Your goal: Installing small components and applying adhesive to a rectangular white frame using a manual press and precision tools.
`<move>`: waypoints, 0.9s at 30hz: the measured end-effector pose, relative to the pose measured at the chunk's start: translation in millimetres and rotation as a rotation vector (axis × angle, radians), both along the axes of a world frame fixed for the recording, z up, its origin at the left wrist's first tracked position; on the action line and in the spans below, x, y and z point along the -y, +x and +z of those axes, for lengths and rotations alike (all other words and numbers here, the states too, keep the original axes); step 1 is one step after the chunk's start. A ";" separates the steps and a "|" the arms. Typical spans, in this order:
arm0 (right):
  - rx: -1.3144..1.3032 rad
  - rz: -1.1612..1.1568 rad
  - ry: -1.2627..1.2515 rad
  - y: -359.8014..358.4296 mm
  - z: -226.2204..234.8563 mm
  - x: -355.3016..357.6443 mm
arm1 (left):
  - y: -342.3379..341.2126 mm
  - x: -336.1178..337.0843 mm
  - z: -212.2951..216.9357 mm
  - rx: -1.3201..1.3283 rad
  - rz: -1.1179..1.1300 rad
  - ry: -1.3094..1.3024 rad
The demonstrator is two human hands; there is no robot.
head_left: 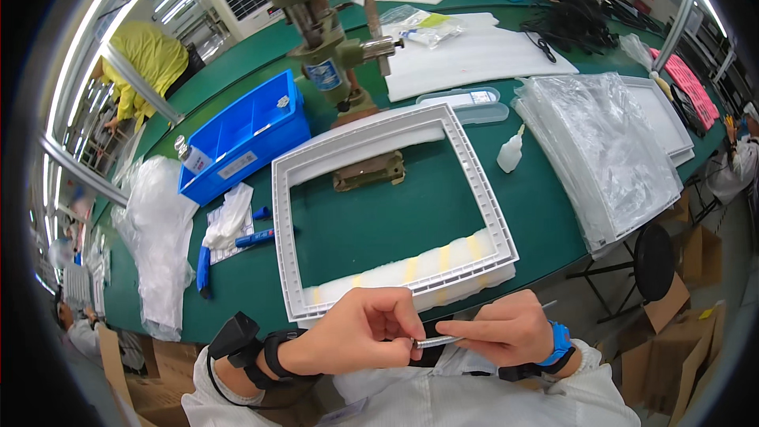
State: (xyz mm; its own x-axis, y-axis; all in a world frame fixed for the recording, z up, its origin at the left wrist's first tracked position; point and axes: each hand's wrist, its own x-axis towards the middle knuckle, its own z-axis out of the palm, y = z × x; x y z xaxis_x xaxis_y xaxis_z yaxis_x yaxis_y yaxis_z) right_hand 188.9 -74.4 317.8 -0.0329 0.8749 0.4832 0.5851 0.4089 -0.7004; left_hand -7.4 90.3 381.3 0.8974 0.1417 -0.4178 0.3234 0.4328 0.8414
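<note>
Close to my body, my left hand (356, 330) pinches the tip of a thin silvery rod (439, 341) with thumb and forefinger. My right hand (506, 327) is closed around the same rod further along, and its thin end sticks out to the right. Coils or ridges seem to run along the part between the hands; its exact kind I cannot make out. Just beyond my hands, a white rectangular plastic frame (282, 225) lies on the green table (379, 225). White foam with yellow stripes (427, 266) lies along the frame's near side.
A green hand press (324, 75) stands behind the frame, beside a blue divided bin (261, 146). Blue markers (254, 239) lie left; a small white bottle (511, 152) and plastic-wrapped panels (601, 158) are right. A person in yellow (150, 55) works at far left.
</note>
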 end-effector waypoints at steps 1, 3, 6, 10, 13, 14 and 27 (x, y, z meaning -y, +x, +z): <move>-0.004 -0.025 0.016 1.9 -0.9 1.2 | 4.6 -1.4 3.1 -0.043 0.019 -0.058; -0.030 -0.024 0.052 7.0 -5.1 1.9 | 10.6 0.5 9.4 -0.045 0.010 -0.042; -0.068 -0.028 0.142 23.4 -17.1 8.3 | 22.2 -8.2 22.3 0.131 0.092 0.059; -0.205 -0.323 0.070 65.3 -32.0 28.2 | 61.5 -42.8 39.4 0.062 0.095 0.488; -0.316 -0.547 -0.114 90.4 -41.8 21.0 | 109.4 -53.7 22.7 -0.024 0.059 0.659; -0.324 -0.556 -0.112 93.9 -47.7 19.3 | 123.6 -59.8 13.4 -0.028 0.047 0.661; -0.558 -0.559 -0.128 112.8 -60.3 23.2 | 193.3 -80.8 -24.6 -0.073 -0.080 1.048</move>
State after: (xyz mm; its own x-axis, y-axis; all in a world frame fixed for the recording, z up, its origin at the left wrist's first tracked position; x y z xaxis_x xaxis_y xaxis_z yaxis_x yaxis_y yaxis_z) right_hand 301.7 -97.6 257.4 0.6442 0.7401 0.1933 0.2287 0.0548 -0.9719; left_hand 185.9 171.1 356.7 0.8978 0.4045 -0.1744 0.3839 -0.5246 0.7599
